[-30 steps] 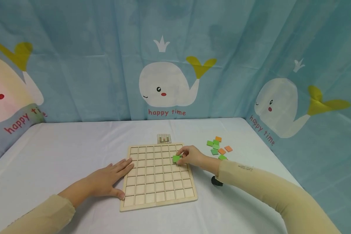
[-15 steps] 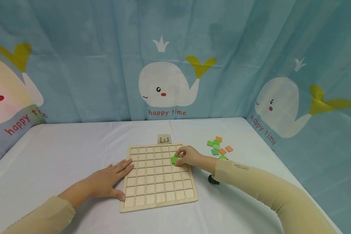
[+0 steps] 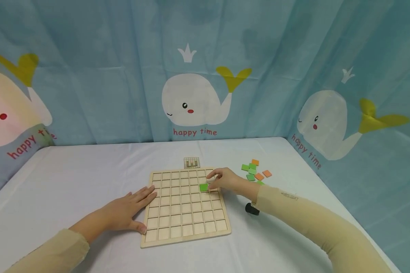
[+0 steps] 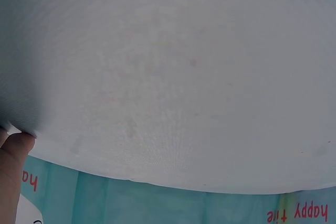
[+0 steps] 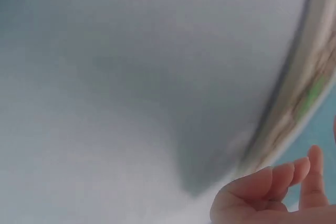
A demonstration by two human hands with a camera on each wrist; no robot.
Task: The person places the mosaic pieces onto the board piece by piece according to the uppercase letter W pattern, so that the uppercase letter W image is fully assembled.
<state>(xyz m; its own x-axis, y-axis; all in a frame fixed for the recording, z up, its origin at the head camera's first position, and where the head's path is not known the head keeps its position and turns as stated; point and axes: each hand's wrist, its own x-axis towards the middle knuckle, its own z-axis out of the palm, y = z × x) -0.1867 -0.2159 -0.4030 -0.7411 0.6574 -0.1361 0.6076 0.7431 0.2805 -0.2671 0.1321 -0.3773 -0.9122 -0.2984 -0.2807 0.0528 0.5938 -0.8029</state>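
Square green tile (image 3: 203, 187) on gridded wooden board (image 3: 175, 220), left grip (image 3: 131, 209) spread on rim (image 3: 186, 238), right grip (image 3: 224, 179) parted

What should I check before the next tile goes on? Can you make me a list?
1. Board held steady: ok, the left hand rests on its left edge.
2. Green tile on the board: ok, it lies over one square.
3. That tile pushed all the way in: cannot tell, it's too small to see.
4. Right hand not pinching it: ok, though I can't tell if the thumb touches.
5. Loose tiles ready: ok, green and orange ones lie right of the board.
6. Grid picture in sight: ok, at the board's far edge.
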